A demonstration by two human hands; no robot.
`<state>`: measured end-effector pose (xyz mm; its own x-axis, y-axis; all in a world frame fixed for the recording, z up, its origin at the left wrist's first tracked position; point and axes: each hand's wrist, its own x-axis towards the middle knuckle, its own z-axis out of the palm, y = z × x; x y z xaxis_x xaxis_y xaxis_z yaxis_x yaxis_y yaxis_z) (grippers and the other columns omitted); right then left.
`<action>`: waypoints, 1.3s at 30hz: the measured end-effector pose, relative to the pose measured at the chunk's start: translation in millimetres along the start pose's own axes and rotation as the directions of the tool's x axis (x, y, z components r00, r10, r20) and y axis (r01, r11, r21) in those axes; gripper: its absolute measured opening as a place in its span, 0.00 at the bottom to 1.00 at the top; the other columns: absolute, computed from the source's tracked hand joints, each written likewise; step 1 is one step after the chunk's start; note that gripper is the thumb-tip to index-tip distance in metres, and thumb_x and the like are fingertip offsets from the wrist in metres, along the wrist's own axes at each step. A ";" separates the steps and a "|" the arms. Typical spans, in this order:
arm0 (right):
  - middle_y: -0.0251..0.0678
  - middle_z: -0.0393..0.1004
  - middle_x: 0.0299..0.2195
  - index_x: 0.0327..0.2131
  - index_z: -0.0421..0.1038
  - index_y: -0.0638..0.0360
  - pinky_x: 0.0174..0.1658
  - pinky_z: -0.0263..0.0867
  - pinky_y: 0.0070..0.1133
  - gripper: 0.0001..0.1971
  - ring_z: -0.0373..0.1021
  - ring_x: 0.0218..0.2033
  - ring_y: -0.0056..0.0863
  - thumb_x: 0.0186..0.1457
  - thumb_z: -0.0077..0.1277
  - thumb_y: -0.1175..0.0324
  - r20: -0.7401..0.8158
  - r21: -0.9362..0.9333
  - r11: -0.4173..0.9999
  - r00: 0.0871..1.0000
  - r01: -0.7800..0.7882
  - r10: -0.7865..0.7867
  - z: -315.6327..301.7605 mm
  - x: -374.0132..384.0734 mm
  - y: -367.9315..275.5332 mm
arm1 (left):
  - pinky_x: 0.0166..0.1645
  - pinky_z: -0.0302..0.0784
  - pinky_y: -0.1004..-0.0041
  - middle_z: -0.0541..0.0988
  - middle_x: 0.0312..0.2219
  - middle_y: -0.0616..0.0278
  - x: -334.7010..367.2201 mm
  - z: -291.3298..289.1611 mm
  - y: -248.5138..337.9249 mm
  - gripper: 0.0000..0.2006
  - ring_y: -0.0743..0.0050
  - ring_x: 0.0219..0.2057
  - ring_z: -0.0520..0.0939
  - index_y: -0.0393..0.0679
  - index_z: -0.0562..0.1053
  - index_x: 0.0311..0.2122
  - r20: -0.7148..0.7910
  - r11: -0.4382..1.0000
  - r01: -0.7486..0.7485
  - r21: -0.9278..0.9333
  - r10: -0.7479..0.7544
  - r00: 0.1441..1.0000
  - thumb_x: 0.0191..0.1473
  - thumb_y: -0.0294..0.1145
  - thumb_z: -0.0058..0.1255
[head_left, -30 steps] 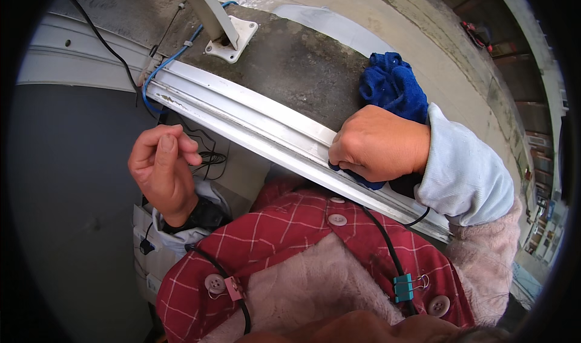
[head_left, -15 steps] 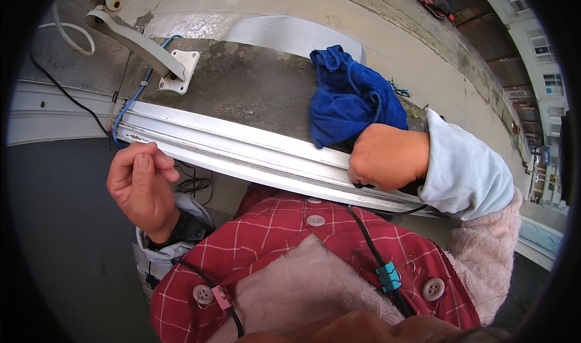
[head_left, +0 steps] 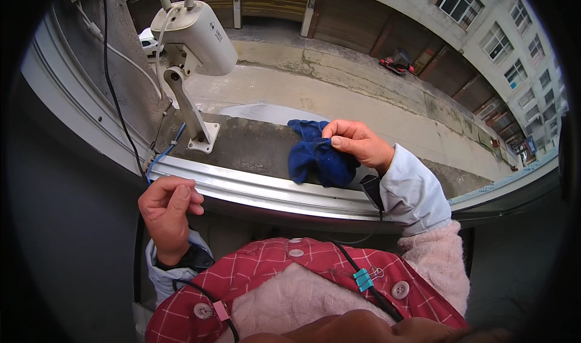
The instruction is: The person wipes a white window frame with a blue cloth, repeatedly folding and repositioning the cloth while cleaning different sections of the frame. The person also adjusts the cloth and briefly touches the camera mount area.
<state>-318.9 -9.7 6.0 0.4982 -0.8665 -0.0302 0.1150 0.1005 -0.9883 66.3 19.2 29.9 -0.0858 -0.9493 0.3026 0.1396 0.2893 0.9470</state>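
Observation:
Between the thumb and fingers of my right hand is pinched the upper edge of a blue cloth. The cloth lies bunched on the grey outer ledge, its lower folds reaching the window track. My left hand hovers by the left part of the pale metal window track. Its fingers are curled in toward the thumb, and I see nothing in them. A dark band circles my left wrist, and a black flat piece hangs at my right wrist.
A white outdoor camera with antennas stands on a bracket at the ledge's left. Blue and black cables run down beside the frame. Beyond the ledge is a drop to a street with shuttered buildings.
My right hand has risen from the window track to the cloth's top and now pinches it. The view has tilted up, bringing the outdoor camera and street into sight. My left hand keeps its curled pose.

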 end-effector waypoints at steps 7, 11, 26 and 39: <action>0.32 0.76 0.41 0.47 0.68 0.62 0.48 0.70 0.19 0.10 0.73 0.41 0.17 0.67 0.47 0.67 -0.340 0.225 0.931 0.919 0.288 -0.202 30.9 -32.2 7.2 | 0.29 0.78 0.82 0.80 0.27 0.60 29.0 34.6 26.0 0.05 0.82 0.26 0.80 0.33 0.77 0.37 0.353 0.995 0.064 -0.074 -0.034 0.935 0.61 0.23 0.53; 0.33 0.76 0.40 0.47 0.67 0.61 0.47 0.70 0.20 0.09 0.73 0.40 0.20 0.68 0.46 0.67 -0.502 0.182 0.883 0.813 0.433 -0.295 44.3 -42.7 9.0 | 0.31 0.77 0.80 0.80 0.28 0.62 69.3 75.0 9.9 0.07 0.82 0.28 0.79 0.33 0.78 0.37 0.625 0.984 0.165 -0.064 -0.089 0.776 0.59 0.26 0.55; 0.32 0.77 0.39 0.50 0.69 0.65 0.43 0.70 0.16 0.12 0.73 0.37 0.15 0.67 0.48 0.70 -0.840 -0.375 0.889 0.309 0.262 -0.446 75.1 -65.3 -22.1 | 0.28 0.70 0.75 0.76 0.22 0.71 140.8 218.3 -36.6 0.12 0.86 0.24 0.73 0.31 0.79 0.35 0.960 0.998 -0.021 0.065 -0.056 0.276 0.59 0.32 0.57; 0.40 0.75 0.31 0.37 0.72 0.65 0.37 0.66 0.21 0.05 0.70 0.30 0.30 0.55 0.52 0.81 -0.792 -0.594 0.537 0.322 -0.599 -0.518 170.3 -141.6 47.3 | 0.38 0.75 0.77 0.81 0.27 0.64 174.9 215.0 -52.8 0.08 0.79 0.29 0.79 0.37 0.77 0.34 0.988 0.875 0.483 -0.031 -0.047 0.149 0.59 0.32 0.55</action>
<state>-237.6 201.0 -11.0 -0.5801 -0.7185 0.3837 -0.7475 0.2824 -0.6013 -168.1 -135.5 56.0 -0.9937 -0.0331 0.1068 0.1114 -0.2089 0.9716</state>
